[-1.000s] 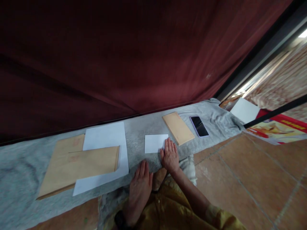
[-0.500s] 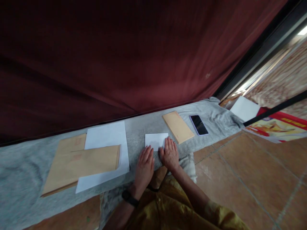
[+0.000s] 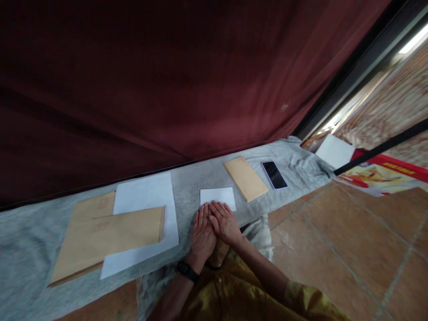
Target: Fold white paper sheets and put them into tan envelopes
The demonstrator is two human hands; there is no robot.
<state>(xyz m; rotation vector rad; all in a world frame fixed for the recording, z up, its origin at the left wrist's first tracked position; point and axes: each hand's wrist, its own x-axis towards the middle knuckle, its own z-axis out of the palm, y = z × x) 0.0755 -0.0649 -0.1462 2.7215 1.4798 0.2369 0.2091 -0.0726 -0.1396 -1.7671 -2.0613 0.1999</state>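
Observation:
A small folded white paper lies on the grey cloth in front of me. My left hand lies flat with fingers stretched out, fingertips at the paper's near left edge. My right hand lies flat too, angled left, its fingers over the paper's near edge and overlapping my left hand. Neither hand holds anything. A black watch is on my left wrist.
Two large brown envelopes overlap a white sheet at the left. A smaller brown envelope and a dark phone lie to the right. A dark red curtain hangs behind. Tiled floor and another white sheet are at right.
My left hand slid forward from my lap to the paper's near edge. My right hand moved left from the paper's right side and now overlaps the left hand.

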